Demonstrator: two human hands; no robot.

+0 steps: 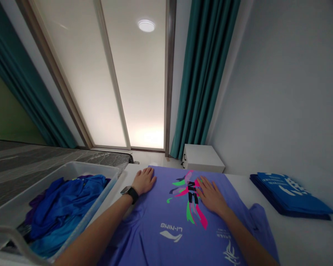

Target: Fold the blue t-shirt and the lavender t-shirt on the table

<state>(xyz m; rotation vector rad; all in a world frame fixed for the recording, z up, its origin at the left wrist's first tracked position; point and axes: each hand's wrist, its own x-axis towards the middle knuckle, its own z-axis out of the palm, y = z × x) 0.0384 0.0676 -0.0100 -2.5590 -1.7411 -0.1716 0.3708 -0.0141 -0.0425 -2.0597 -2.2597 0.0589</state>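
A purple T-shirt (161, 207) lies spread out on the white table (302, 236), its hem at the far edge and its collar end toward me. Its printed logos and bright pink, green and black graphic face up. My left hand (144, 181), with a dark watch on the wrist, rests palm down on the shirt's far left corner, fingers stretched out. On the right part of the graphic, my right hand (211, 195) lies flat with its fingers extended. Neither hand holds anything. Creases run through the shirt near its left sleeve.
To the left stands a white plastic bin (97, 168) with crumpled blue and purple clothes (69, 203) inside. Folded blue garments (291, 194) are stacked at the table's right. Beyond the table are a white cabinet (202, 157), a teal curtain (202, 81) and frosted sliding doors (138, 88).
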